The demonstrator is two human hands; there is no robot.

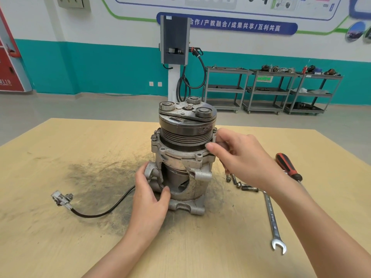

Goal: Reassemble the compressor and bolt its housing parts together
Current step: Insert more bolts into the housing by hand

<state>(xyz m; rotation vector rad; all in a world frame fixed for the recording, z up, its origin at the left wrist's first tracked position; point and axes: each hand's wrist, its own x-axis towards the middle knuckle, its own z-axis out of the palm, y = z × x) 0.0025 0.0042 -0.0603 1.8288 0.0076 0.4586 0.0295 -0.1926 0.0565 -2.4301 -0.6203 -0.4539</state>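
- Your left hand (pixel 149 189) grips the compressor (pixel 181 157) body; your right hand (pixel 239 157) pinches its upper housing flange.
- Next, probably: fit the bolts (pixel 241 182) lying beneath your right wrist.

3 grey shelf carts (pixel 269 91) line the teal-and-white wall (pixel 100 71).

This looks like a vocational training workshop. Grey metal shelf carts (pixel 269 91) along the teal-banded back wall at upper right carry worn engine parts (pixel 278 68). A wall-mounted charging unit (pixel 174 40) with a looped cable stands top centre, beneath a printed banner (pixel 232 25). A grease-stained wooden table (pixel 60 227) fills the foreground, spanner (pixel 273 219) and screwdriver (pixel 288 167) at right.
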